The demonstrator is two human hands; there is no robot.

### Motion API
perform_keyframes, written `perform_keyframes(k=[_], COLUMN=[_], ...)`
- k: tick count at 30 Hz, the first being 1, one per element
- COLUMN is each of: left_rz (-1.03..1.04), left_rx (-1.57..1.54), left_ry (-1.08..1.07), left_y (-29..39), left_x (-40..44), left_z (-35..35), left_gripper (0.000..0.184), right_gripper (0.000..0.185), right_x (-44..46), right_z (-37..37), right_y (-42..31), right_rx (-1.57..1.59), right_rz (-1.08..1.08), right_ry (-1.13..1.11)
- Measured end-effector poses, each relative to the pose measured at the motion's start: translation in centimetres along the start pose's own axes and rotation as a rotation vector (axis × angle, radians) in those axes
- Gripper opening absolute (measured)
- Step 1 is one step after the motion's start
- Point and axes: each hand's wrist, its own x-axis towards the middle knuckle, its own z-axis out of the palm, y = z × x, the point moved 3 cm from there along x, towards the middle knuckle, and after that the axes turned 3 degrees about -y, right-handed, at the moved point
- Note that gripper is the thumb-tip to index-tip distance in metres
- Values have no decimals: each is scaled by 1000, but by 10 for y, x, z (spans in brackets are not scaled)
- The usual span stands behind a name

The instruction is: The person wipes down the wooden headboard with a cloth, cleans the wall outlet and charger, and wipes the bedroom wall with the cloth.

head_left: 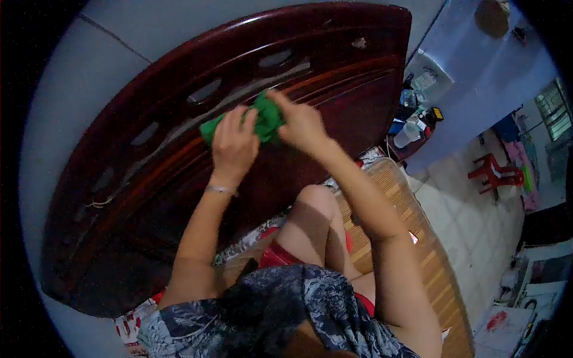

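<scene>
A crumpled green cloth (270,119) is held between my two hands, against the dark red-brown wooden headboard (334,107). My left hand (234,140) has its fingers curled over the cloth's left part. On the cloth's right side, my right hand (303,124) grips it, fingers bent around its edge. Both hands are over the carved band of the headboard, just below its oval cut-outs. The palms and the underside of the cloth are hidden.
I sit on a bed with a slatted bamboo mat (439,268). Right of the headboard, a small bedside table (412,149) bears a plastic cup (407,135) and several other items. A red plastic stool (495,173) stands on the tiled floor (459,209). A pale cord (100,203) hangs at the headboard's left.
</scene>
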Motion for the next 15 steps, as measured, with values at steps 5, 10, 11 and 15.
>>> perform_keyframes(k=[5,10,11,15], left_rz=[-54,-78,-76,41], left_rx=[47,114,119,66], left_ry=[-10,-23,-23,-40], left_y=[-23,-15,-11,12], left_x=[-31,-33,-28,5], left_z=[-32,-19,-18,-7], left_gripper=[49,51,52,51], right_gripper=[68,68,68,66], right_x=[-2,-10,-9,-3], right_z=[9,-6,-9,-28], right_y=[-36,-5,5,57], right_rx=[-15,-64,-73,-104], right_rz=[-125,-147,-145,-67], right_ry=[-36,56,110,174])
